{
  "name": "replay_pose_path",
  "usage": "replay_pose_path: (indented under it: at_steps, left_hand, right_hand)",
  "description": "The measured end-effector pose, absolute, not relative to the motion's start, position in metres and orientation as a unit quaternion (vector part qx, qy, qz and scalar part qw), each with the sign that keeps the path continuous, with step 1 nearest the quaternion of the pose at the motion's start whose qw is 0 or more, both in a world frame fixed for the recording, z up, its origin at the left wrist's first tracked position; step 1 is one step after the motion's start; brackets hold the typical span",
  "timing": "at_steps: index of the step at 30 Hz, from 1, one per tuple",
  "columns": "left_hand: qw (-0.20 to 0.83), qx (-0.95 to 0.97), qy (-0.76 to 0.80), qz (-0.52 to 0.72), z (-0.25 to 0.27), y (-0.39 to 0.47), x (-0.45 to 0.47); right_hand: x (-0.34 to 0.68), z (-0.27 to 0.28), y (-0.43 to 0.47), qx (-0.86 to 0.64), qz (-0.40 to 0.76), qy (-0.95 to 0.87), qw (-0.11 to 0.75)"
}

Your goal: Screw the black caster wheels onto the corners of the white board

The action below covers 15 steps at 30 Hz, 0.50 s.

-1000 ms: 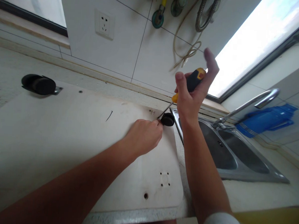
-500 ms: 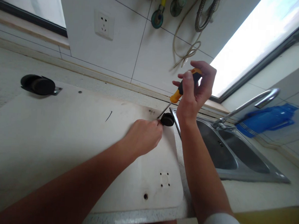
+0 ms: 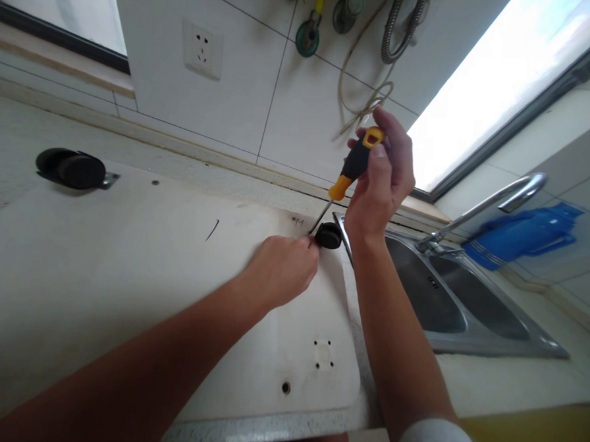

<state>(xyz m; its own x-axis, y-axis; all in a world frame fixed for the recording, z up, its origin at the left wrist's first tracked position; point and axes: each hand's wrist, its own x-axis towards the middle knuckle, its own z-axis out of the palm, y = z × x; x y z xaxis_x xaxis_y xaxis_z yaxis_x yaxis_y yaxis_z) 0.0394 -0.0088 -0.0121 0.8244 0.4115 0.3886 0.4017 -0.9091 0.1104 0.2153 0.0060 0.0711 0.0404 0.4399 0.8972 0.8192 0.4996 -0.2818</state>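
Note:
A screwdriver [image 3: 355, 160] with a black and yellow handle is held in my right hand [image 3: 382, 179], its shaft slanting down to the left. The tip meets the white board [image 3: 174, 267] beside a black caster wheel [image 3: 328, 235]. My left hand [image 3: 287, 265] is closed at the caster's base, fingertips by the screwdriver tip; what they pinch is hidden. Another black caster [image 3: 75, 168] is fixed at the board's far left corner. Four small holes around a pale square patch [image 3: 323, 356] mark the near right corner.
A steel double sink [image 3: 423, 287] with a curved faucet [image 3: 488, 208] lies to the right. Behind it stands a blue jug-like container [image 3: 526, 236]. On the tiled wall are a socket [image 3: 202, 48], pipe valves [image 3: 308, 37] and a looped cord [image 3: 375, 100].
My right hand has turned on the screwdriver handle, and the fingers have opened a little at its end. The handle has tilted slightly left. My left hand stays at the caster.

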Motion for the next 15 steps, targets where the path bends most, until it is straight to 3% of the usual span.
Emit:
replay_pose_path:
  at_steps: [3,11,15]
  left_hand:
    - [0.005,0.955,0.212,0.207,-0.012,-0.009,0.04]
    - [0.007,0.954,0.219,0.205,-0.011,-0.01,0.04]
    - [0.01,0.955,0.217,0.202,-0.011,-0.01,0.04]
  right_hand:
    - [0.199,0.07,0.009,-0.404,-0.243,-0.572,0.671]
    - [0.202,0.07,0.011,-0.407,-0.263,-0.615,0.622]
    - [0.207,0.069,0.013,-0.395,-0.299,-0.568,0.657]
